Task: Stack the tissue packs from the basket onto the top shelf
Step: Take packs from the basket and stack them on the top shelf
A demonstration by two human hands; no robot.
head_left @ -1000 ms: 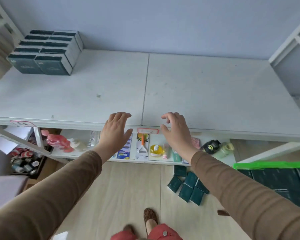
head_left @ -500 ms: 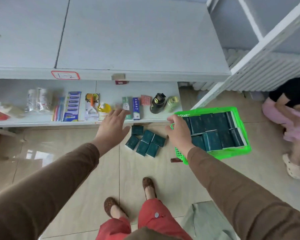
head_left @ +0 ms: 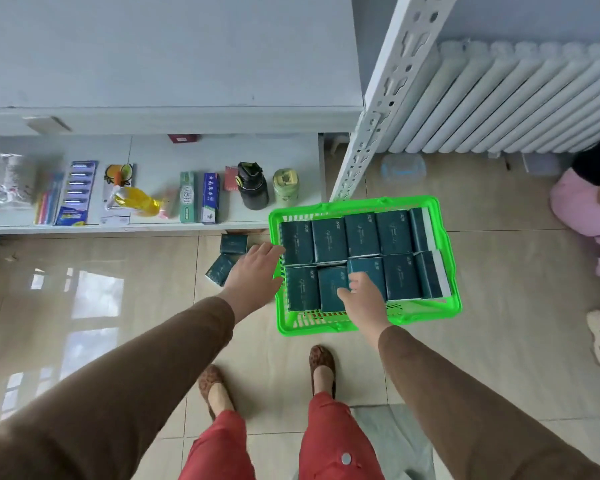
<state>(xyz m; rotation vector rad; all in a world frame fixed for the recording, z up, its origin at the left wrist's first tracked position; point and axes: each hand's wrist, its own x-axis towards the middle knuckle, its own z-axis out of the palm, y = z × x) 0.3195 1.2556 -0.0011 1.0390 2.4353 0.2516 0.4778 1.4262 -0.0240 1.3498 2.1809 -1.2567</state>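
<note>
Reaching down with fingers spread and holding nothing, the left hand (head_left: 253,271) and right hand (head_left: 362,299) hover over the dark green tissue packs (head_left: 361,258) in the green basket (head_left: 451,299), which are probably light, soft and best grasped by their sides.

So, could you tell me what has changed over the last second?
Both hands left the top shelf's front edge and came down to the green basket: right hand touches a tissue pack, left hand is at the rim. Nothing gripped yet. Loose packs stay on the floor.
</note>
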